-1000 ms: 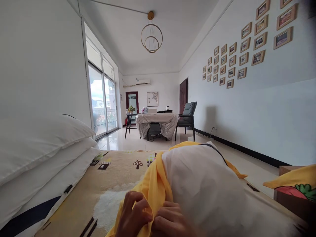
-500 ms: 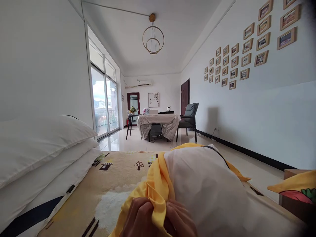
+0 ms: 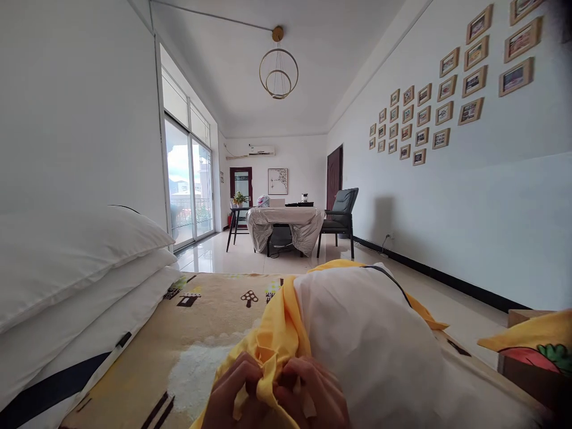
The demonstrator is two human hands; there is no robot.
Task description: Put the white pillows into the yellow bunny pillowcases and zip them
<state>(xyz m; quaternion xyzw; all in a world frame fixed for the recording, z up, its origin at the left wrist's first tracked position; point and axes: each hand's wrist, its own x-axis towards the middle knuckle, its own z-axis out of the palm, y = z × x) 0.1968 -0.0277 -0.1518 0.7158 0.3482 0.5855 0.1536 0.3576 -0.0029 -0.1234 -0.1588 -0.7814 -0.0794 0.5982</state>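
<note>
A plump white pillow (image 3: 370,333) lies on the patterned blanket in front of me. Along its left side bunches a yellow pillowcase (image 3: 286,316), part of which also shows at the pillow's far edge. My left hand (image 3: 235,390) is closed on a gathered fold of the yellow cloth. Close beside it, my right hand (image 3: 315,390) pinches the same bunched cloth, just left of the white pillow. The fingertips of both hands are partly hidden by the folds.
Stacked white pillows (image 3: 84,262) rise at the left of the patterned blanket (image 3: 210,322). At the right, a yellow cloth with a printed picture (image 3: 531,339) hangs over a cardboard box (image 3: 518,317). Farther off stand a covered table (image 3: 286,215) and a black chair (image 3: 342,214).
Both hands have moved slightly up and left, and the fingers have shifted on the yellow pillowcase, bunching it differently. The white pillow stays in place on the blanket.
</note>
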